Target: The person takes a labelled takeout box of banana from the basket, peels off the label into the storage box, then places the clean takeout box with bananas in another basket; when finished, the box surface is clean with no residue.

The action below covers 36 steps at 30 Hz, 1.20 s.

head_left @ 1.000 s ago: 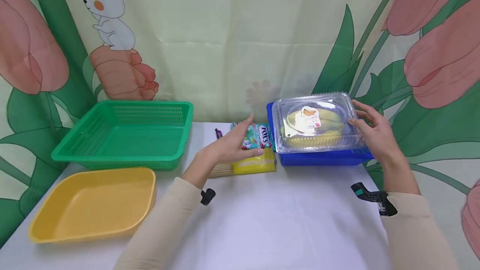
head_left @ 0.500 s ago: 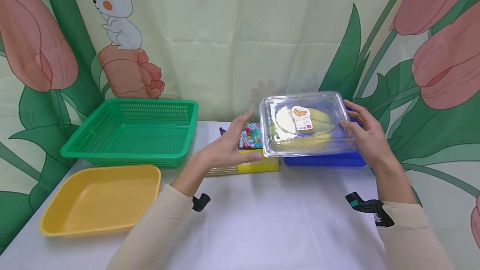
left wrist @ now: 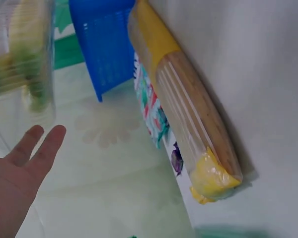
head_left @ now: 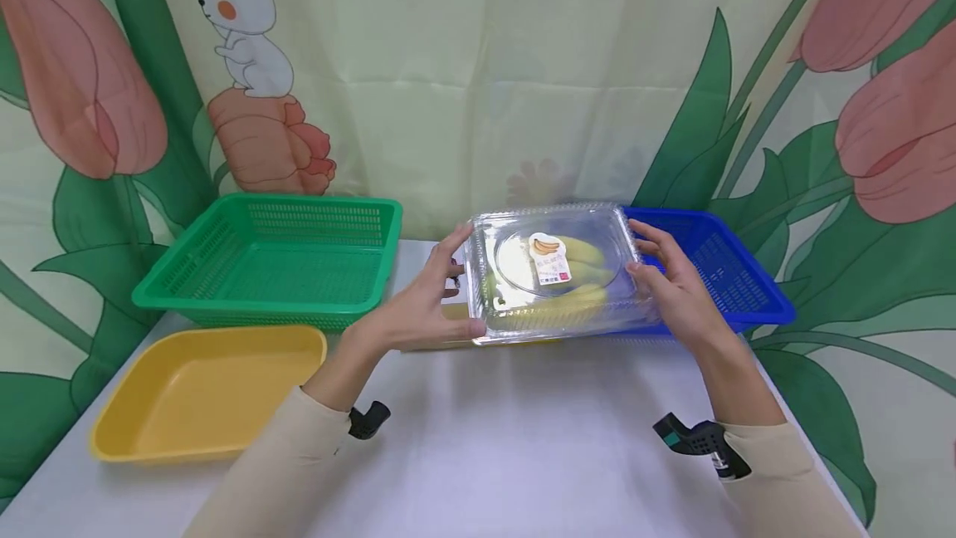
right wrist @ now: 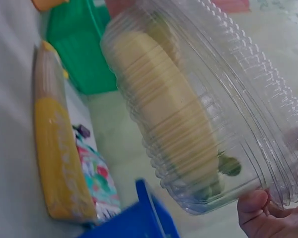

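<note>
A clear plastic clamshell box (head_left: 568,297) of bananas, labelled on its lid, is held up over the middle back of the table. My right hand (head_left: 675,293) grips its right end, the thumb on the near side; in the right wrist view the thumb (right wrist: 253,203) presses the box's rim. At the left end is my left hand (head_left: 414,305), fingers extended and thumb apart, its tips right at the box edge. The left wrist view has those straight fingers (left wrist: 47,151) beside the clear wall. Behind and under the box, a yellow noodle packet (left wrist: 188,109) lies mostly hidden from the head view.
A blue basket (head_left: 735,272) stands behind on the right. To the left are a green basket (head_left: 299,305) and, nearer, a yellow tray (head_left: 209,388). A colourful candy bag (right wrist: 102,181) and a small purple-wrapped sweet (right wrist: 82,130) lie beside the noodle packet.
The banana box has left the top of the blue basket and moved left, carried by my right hand. My left hand has come up to its left end, and the basket's inside now shows.
</note>
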Each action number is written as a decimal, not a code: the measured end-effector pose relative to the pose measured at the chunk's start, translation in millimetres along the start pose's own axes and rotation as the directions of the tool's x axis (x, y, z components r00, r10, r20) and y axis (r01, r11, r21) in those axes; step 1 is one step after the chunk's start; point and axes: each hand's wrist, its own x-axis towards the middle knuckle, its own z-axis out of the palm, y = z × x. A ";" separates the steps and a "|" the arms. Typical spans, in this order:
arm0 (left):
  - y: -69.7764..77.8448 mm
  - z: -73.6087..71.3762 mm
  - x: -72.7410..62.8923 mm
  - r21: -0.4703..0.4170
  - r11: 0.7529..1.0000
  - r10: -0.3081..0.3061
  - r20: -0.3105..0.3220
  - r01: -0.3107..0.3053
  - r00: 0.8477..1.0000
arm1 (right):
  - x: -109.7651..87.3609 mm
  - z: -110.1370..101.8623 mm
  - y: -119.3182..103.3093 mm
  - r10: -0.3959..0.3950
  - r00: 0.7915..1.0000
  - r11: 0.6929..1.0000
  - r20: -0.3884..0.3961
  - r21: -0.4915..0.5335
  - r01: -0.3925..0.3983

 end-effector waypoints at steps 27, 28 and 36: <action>7.5 -34.7 -76.5 0.023 0.996 -0.089 0.043 0.088 0.995 | -27.9 56.2 -4.2 -0.142 0.894 0.961 0.424 0.274 0.023; 7.3 -34.2 -79.7 0.034 0.995 -0.098 0.043 0.096 0.994 | -29.3 58.0 -2.9 -0.148 0.888 0.963 0.435 0.267 0.029; 4.8 -29.2 -97.2 0.049 0.992 -0.115 0.066 0.112 0.991 | -41.9 72.4 5.7 -0.168 0.862 0.975 0.479 0.211 0.073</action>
